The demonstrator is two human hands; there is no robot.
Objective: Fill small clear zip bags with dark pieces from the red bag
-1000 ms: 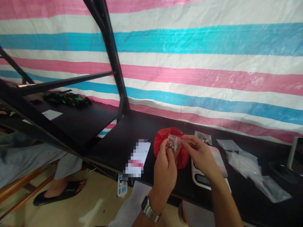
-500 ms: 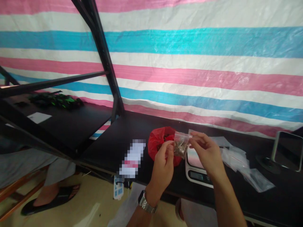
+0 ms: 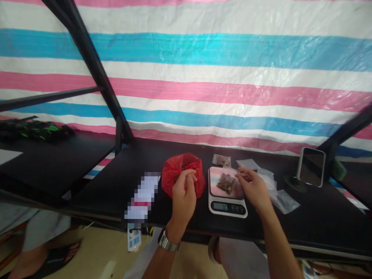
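Observation:
On the white digital scale [image 3: 228, 208] lies a small clear zip bag [image 3: 226, 183] holding brown bits. My right hand [image 3: 254, 190] is at the bag's upper right corner, thumb and fingertips pinched on its edge. My left hand [image 3: 185, 193], with a metal watch on the wrist, hovers over the near side of a red plastic bag [image 3: 171, 178] with brown pieces inside. Its fingers are curled in and pressed together, and what they hold, if anything, is hidden. Dark digits show on the scale's display, too small to read surely.
Behind the scale lies another filled zip bag [image 3: 222, 160]. Flat clear bags [image 3: 286, 200] are spread to the right, near a framed panel on a round stand [image 3: 311, 166]. A blurred-out paper [image 3: 143, 195] lies left. Black frame posts [image 3: 95, 73] rise at both sides; a person's sandalled foot [image 3: 58, 255] shows below left.
The zip bag held up between both hands now rests on the scale. My left hand has let go of it and sits by the red bag. The view has shifted right.

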